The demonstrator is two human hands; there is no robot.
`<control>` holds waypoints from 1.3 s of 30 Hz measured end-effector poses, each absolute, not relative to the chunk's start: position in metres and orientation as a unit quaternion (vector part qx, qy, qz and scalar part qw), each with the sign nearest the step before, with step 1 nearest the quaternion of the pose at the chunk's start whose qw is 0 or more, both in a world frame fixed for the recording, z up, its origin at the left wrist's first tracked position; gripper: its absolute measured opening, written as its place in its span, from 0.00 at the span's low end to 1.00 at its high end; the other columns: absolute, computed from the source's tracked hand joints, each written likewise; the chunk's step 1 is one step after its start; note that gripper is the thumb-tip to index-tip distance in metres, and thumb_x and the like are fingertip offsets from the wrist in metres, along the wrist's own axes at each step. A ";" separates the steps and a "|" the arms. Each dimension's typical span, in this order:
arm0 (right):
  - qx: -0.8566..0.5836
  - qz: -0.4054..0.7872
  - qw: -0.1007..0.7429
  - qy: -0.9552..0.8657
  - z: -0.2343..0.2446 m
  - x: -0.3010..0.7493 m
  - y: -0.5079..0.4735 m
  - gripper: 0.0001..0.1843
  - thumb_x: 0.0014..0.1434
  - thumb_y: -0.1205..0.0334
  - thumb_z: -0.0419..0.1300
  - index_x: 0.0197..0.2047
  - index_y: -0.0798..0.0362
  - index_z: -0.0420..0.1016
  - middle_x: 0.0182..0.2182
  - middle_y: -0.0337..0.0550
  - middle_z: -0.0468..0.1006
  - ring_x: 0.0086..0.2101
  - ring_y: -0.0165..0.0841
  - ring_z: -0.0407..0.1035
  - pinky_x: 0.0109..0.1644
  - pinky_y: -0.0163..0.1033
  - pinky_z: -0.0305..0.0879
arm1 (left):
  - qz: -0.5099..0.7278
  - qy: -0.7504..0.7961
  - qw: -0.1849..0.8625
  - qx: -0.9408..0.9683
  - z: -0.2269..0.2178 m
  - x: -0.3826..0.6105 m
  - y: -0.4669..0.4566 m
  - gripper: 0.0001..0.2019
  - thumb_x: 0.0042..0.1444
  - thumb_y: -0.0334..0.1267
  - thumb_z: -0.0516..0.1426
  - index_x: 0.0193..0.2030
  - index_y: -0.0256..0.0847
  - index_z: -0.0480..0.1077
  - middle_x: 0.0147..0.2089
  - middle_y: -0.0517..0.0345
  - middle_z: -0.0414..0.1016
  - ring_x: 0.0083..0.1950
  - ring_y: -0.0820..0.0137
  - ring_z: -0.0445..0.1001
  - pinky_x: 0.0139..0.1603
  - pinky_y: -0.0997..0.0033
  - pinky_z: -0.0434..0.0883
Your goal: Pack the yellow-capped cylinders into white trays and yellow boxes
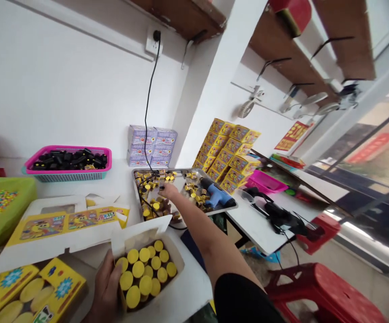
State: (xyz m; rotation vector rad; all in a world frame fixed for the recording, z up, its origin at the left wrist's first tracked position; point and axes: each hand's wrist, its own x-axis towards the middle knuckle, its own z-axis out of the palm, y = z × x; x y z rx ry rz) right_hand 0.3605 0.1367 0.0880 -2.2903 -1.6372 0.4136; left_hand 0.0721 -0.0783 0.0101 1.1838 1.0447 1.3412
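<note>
My left hand (106, 287) is closed on the left side of an open white carton (177, 260). Several small tubs with round yellow lids (145, 285) stand inside it. My right arm stretches out over a metal tray (229, 207), where small yellow-capped containers (157, 206) lie scattered. Over the tray, my right hand (169, 191) has its fingers drawn together; what they hold is too small to make out. A blue heat gun (217, 195) rests at the tray's right end, and a black cable crosses the left part.
A pink basket of black pieces (68, 161) stands by the wall, near stacked purple boxes (152, 146). Yellow boxes (226, 152) are piled behind the tray. Left are printed yellow cartons (29, 291) and a green bin (9, 224). A red stool (329, 291) stands at right.
</note>
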 end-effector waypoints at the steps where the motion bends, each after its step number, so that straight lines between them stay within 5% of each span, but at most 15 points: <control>1: -0.795 0.158 0.177 -0.558 0.095 0.361 0.127 0.15 0.51 0.60 0.67 0.43 0.53 0.76 0.34 0.44 0.81 0.39 0.38 0.76 0.38 0.35 0.67 | 0.554 0.424 0.514 0.498 0.010 0.070 -0.077 0.22 0.60 0.57 0.56 0.50 0.42 0.73 0.47 0.51 0.80 0.50 0.53 0.78 0.45 0.61 0.77; 4: -0.780 0.202 0.276 -0.525 0.118 0.368 0.086 0.18 0.56 0.50 0.61 0.45 0.53 0.71 0.29 0.41 0.77 0.29 0.34 0.73 0.27 0.33 0.63 | 0.542 0.401 0.524 0.521 0.010 0.064 -0.073 0.19 0.61 0.54 0.57 0.47 0.41 0.73 0.46 0.52 0.80 0.49 0.56 0.77 0.45 0.63 0.75; 8: -0.705 0.286 0.417 -0.498 0.142 0.371 0.003 0.24 0.57 0.38 0.52 0.43 0.50 0.65 0.29 0.39 0.74 0.24 0.30 0.69 0.20 0.31 0.58 | 0.585 0.386 0.478 0.529 0.008 0.061 -0.070 0.21 0.63 0.51 0.55 0.56 0.40 0.68 0.53 0.47 0.77 0.55 0.56 0.75 0.55 0.57 0.74; 11: -0.535 0.453 0.549 -0.455 0.146 0.355 -0.065 0.24 0.48 0.38 0.60 0.35 0.50 0.66 0.24 0.41 0.73 0.21 0.32 0.67 0.16 0.32 0.54 | 0.639 0.410 0.344 0.552 0.007 0.056 -0.078 0.23 0.62 0.48 0.57 0.61 0.39 0.64 0.58 0.42 0.73 0.59 0.55 0.73 0.60 0.53 0.71; 16: -0.413 0.594 0.559 -0.405 0.130 0.298 -0.134 0.21 0.45 0.44 0.67 0.29 0.51 0.68 0.22 0.42 0.74 0.20 0.32 0.67 0.13 0.31 0.51 | 0.634 0.356 0.140 0.672 0.029 0.050 -0.110 0.18 0.57 0.38 0.63 0.55 0.44 0.70 0.49 0.48 0.75 0.50 0.57 0.75 0.53 0.54 0.74; 21: -0.399 0.675 0.504 -0.362 0.109 0.262 -0.139 0.20 0.44 0.47 0.69 0.32 0.52 0.72 0.22 0.43 0.76 0.19 0.33 0.69 0.12 0.30 0.53 | 0.516 0.265 0.247 0.777 0.075 0.065 -0.118 0.23 0.60 0.41 0.62 0.61 0.44 0.69 0.47 0.48 0.78 0.39 0.66 0.77 0.35 0.67 0.74; 30: -0.414 0.704 0.453 -0.358 0.117 0.256 -0.106 0.19 0.50 0.46 0.65 0.31 0.55 0.74 0.17 0.42 0.74 0.16 0.32 0.67 0.10 0.30 0.50 | 0.461 0.241 0.372 0.769 0.113 0.085 -0.079 0.15 0.58 0.41 0.64 0.50 0.40 0.73 0.42 0.53 0.78 0.37 0.70 0.77 0.34 0.72 0.72; 35: -0.421 0.678 0.491 -0.349 0.116 0.257 -0.102 0.24 0.52 0.39 0.65 0.33 0.54 0.74 0.20 0.42 0.75 0.17 0.31 0.67 0.09 0.31 0.46 | 0.458 0.277 0.476 0.698 0.116 0.092 -0.065 0.15 0.53 0.45 0.65 0.42 0.40 0.70 0.30 0.61 0.73 0.28 0.72 0.72 0.27 0.73 0.68; 39: -0.451 0.599 0.589 -0.301 0.111 0.267 -0.111 0.26 0.52 0.35 0.66 0.32 0.52 0.71 0.21 0.42 0.76 0.17 0.31 0.67 0.11 0.32 0.48 | 0.450 0.333 0.446 0.699 0.113 0.093 -0.054 0.11 0.49 0.40 0.65 0.37 0.41 0.70 0.26 0.63 0.70 0.26 0.73 0.69 0.27 0.73 0.66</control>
